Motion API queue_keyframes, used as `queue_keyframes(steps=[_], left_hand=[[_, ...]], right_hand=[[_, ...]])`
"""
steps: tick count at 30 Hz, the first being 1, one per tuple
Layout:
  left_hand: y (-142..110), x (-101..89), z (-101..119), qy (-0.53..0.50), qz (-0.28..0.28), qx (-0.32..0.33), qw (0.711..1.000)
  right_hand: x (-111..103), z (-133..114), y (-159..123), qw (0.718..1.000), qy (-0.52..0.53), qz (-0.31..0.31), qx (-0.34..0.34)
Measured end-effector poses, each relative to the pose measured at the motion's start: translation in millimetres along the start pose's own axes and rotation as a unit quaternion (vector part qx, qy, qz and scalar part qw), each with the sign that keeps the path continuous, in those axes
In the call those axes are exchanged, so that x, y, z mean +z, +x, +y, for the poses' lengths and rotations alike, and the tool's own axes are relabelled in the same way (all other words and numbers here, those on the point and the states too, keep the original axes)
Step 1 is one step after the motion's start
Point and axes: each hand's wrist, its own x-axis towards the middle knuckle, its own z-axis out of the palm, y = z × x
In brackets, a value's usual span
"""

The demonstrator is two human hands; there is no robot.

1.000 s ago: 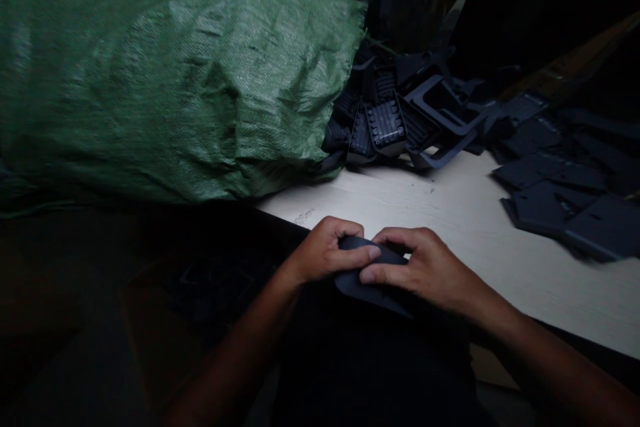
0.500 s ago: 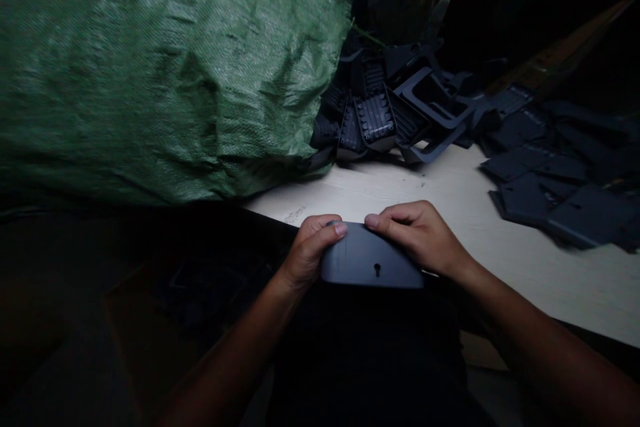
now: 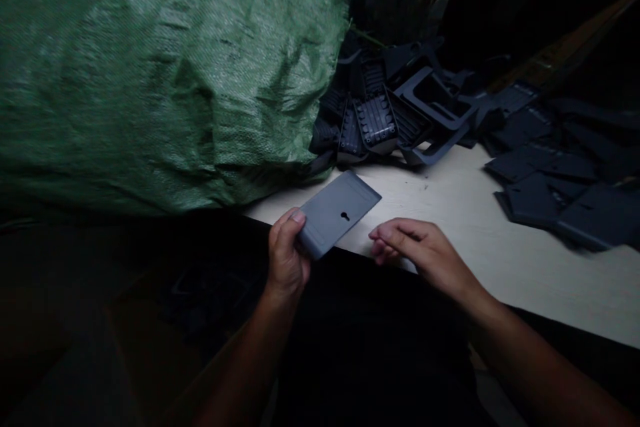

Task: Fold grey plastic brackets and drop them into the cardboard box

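Observation:
My left hand (image 3: 289, 250) grips one end of a grey plastic cover plate (image 3: 333, 208), thumb on top and fingers beneath. The plate is tilted, its far end pointing up and to the right, and a dark keyhole-shaped slot shows in its face. To the right of the plate, apart from it, my right hand (image 3: 420, 247) is closed, thumb pressed to curled fingers over the table's front edge. Whatever may be between those fingers is hidden.
A big green woven sack (image 3: 165, 87) fills the left and back of the pale table (image 3: 450, 200). Dark ribbed plastic parts and frames (image 3: 377, 117) are heaped beside it. Flat dark plates (image 3: 555, 203) lie piled at the right. Below left is a dim box (image 3: 145, 347).
My right hand has let go of the plate and moved slightly down, its fingers curling. My left hand has shifted left and turned the plate so its face and slot point differently.

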Motion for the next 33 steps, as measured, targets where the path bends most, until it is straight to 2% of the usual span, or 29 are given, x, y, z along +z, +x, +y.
queue_keyframes(steps=[2,3,5,8,12,15,18,20,21,23,27,30,33], left_hand=[[-3.5,2.8,-2.2,0.011,-0.034,-0.005,0.999],[-5.9,3.9,-3.4,0.020,-0.054,-0.013,0.998],[-10.7,4.6,-4.8,0.034,-0.084,-0.024,0.996],[-15.1,1.9,-2.4,0.031,-0.108,-0.026,0.993],[-12.7,-2.0,6.8,0.018,-0.163,-0.059,0.985],[-5.8,0.7,10.4,0.002,-0.197,-0.127,0.972],[2.3,6.1,9.7,-0.011,-0.243,-0.236,0.941],[5.4,10.0,9.2,-0.033,-0.287,-0.298,0.910],[5.5,12.1,9.3,-0.048,-0.302,-0.316,0.898],[2.6,16.8,10.1,-0.081,-0.294,-0.321,0.897],[-10.4,26.0,9.7,-0.117,-0.215,-0.265,0.933],[-18.9,27.7,6.1,-0.121,-0.175,-0.226,0.950],[-22.8,25.3,3.5,-0.114,-0.173,-0.195,0.959]], right_hand=[[14.3,7.3,-0.2,0.991,0.102,-0.063,0.059],[20.4,10.0,1.0,0.983,0.148,-0.073,0.076],[28.9,13.1,3.9,0.972,0.212,-0.060,0.084],[32.1,12.1,4.0,0.974,0.215,-0.044,0.050],[27.2,3.5,-4.9,0.989,0.125,-0.080,0.025],[24.1,-2.2,-11.6,0.993,-0.027,-0.118,-0.002],[23.2,-0.6,-14.3,0.955,-0.236,-0.161,-0.078],[23.3,3.8,-14.3,0.933,-0.297,-0.173,-0.109],[23.7,6.2,-14.2,0.933,-0.295,-0.173,-0.112],[25.4,10.0,-14.4,0.951,-0.245,-0.160,-0.097],[36.7,16.2,-16.9,0.989,-0.065,-0.121,-0.052],[49.6,24.2,-18.3,0.993,0.024,-0.072,-0.087],[57.0,30.4,-19.1,0.991,0.027,-0.054,-0.117]])
